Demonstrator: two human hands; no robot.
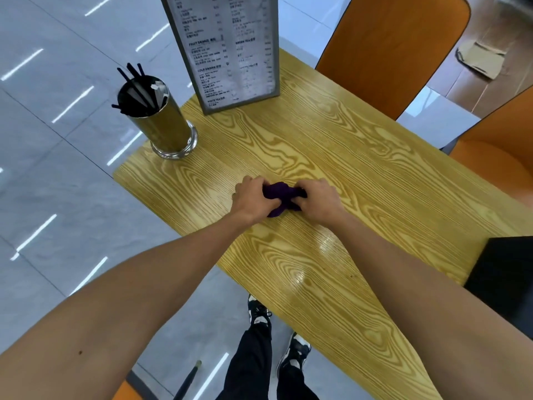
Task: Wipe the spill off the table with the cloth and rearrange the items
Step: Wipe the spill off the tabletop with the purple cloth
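A bunched purple cloth (281,194) lies on the yellow wood-grain table (331,157) near its middle. My left hand (251,197) grips the cloth's left side and my right hand (318,202) grips its right side, both pressing it against the tabletop. A glass holder with a gold sleeve (165,122), full of black and wrapped straws, stands at the table's far left corner. A framed menu stand (230,50) rises upright at the far edge. A shiny patch (305,274) shows on the table nearer to me; I cannot tell whether it is wet.
Two orange chairs stand past the table, one at the far side (386,53) and one at the right (496,157). A black object (504,281) sits at the table's right edge. My legs and shoes (259,316) are on the glossy tiled floor below the near edge.
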